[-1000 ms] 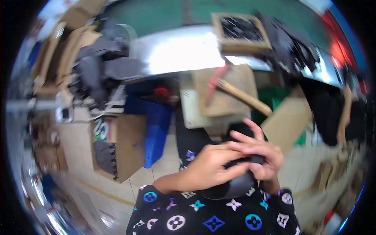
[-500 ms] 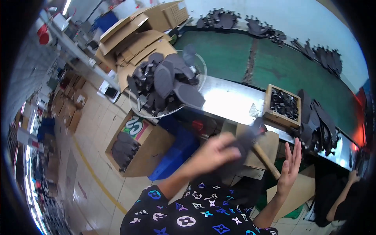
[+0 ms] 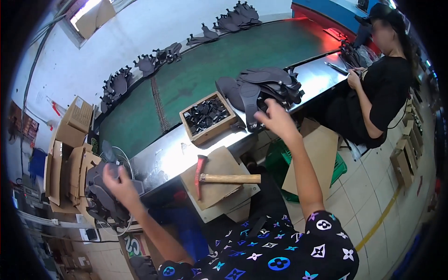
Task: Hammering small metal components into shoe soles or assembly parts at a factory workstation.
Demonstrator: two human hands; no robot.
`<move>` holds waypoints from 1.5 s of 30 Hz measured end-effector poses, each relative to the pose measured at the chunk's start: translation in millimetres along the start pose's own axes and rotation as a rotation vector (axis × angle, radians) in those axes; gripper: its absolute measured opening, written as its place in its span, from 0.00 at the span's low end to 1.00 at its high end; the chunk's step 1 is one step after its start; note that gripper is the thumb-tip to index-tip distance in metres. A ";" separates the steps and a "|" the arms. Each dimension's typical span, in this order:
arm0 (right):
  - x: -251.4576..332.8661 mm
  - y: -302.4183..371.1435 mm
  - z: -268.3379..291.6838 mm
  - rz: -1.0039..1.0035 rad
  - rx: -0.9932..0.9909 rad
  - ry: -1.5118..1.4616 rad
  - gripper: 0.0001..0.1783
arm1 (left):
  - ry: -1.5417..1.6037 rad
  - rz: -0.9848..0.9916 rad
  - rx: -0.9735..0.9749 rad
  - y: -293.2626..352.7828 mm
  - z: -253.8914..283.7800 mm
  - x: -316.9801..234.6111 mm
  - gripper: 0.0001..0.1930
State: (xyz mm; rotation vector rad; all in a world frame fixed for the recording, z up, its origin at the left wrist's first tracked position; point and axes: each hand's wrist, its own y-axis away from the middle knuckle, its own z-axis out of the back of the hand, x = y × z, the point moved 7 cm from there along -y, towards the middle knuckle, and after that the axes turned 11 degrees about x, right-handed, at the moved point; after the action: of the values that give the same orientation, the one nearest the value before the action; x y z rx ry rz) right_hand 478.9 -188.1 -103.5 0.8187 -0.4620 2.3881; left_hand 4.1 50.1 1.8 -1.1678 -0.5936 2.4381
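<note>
Square wooden box (image 3: 215, 132), full of small black pieces (image 3: 208, 115), sat on the shiny metal counter (image 3: 170, 159). Left hand (image 3: 120, 185), spread and released, hung by the dark-grey sole-shaped heap (image 3: 100, 195) in a white-rimmed basket (image 3: 126, 157), mostly hidden. Right hand (image 3: 277, 119) was at the counter's dark-grey sole-shaped pile (image 3: 250, 97); grip couldn't be told.

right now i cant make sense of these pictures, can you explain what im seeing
These are a person's two bare hands, not a machine. The view comes from a wide camera worn on the head, so straight edges bend. The left hand is by a pile of dark sole-shaped pieces; the right hand is by another pile on the metal ledge. Neither visibly holds anything. Beside the right-hand pile sits a wooden box of small black parts, and a hammer lies on a brown board.
</note>
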 end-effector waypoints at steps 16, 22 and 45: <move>27.9 -2.1 -15.2 0.214 -0.399 -0.443 0.08 | 0.263 -0.195 0.493 84.5 -103.4 -120.8 0.18; 171.8 18.1 -18.4 0.331 0.131 -1.260 0.10 | 0.024 -0.521 0.421 89.3 -96.3 -165.1 0.44; 18.8 199.3 -67.9 0.081 0.162 -0.185 0.19 | 0.728 0.222 0.414 139.6 -93.4 -79.4 0.16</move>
State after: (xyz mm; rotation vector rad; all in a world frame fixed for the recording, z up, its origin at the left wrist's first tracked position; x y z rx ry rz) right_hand 314.2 -303.2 -169.3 1.1199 -0.3838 2.4592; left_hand 104.5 -87.2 -72.9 -1.8316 0.2538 1.9274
